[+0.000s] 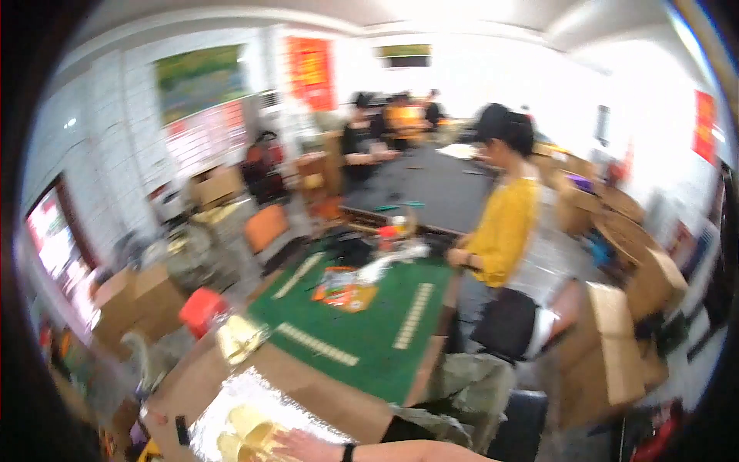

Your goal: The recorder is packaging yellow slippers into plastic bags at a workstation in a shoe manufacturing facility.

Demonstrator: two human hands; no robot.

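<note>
My right hand reaches in from the lower right, with a dark band on its wrist. Its fingers, slightly blurred, are stretched out at the edge of a pair of pale yellow slippers. The slippers lie on a shiny silver sheet, which is spread over a brown cardboard surface. Another pale yellow pair, partly in clear plastic, rests at the far left corner of the cardboard. My left hand is out of sight.
Beyond the cardboard stands a green-topped table with rows of pale tiles and an orange packet. A person in yellow is at its right side. Cardboard boxes stand right, and a red stool left.
</note>
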